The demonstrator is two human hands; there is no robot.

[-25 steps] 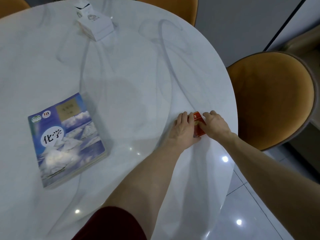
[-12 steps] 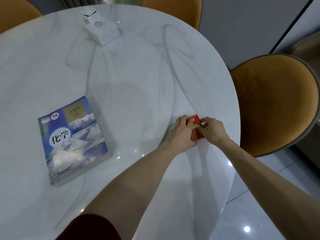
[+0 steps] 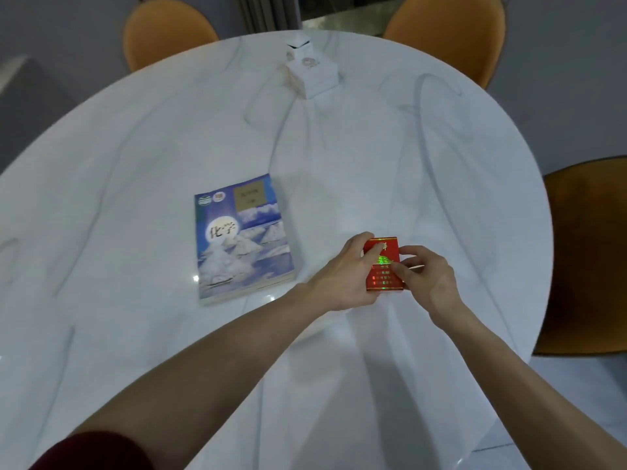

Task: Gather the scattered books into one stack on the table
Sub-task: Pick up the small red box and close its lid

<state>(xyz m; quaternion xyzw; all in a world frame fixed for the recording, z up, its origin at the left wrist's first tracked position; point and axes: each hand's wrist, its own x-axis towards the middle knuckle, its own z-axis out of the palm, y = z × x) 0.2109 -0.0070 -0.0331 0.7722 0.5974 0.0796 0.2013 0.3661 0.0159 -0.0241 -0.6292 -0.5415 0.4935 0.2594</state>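
Note:
A blue textbook [image 3: 242, 237] with snowy peaks on its cover lies flat near the middle of the white marble table [image 3: 135, 147]. To its right I hold a small red booklet [image 3: 385, 266] with gold print between both hands, a little above the tabletop. My left hand [image 3: 346, 276] grips its left edge, thumb on the cover. My right hand [image 3: 424, 276] pinches its right edge. The lower corners of the red booklet are hidden by my fingers.
A white tissue box [image 3: 312, 71] stands at the far side of the table. Orange chairs ring the table: one at the far left [image 3: 163, 32], one at the far right [image 3: 448, 32], one at the right edge [image 3: 587, 259]. Glossy floor shows at lower right.
Both hands have lifted the red booklet from near the table's right edge and carried it left, closer to the blue textbook. The view has swung left and upward.

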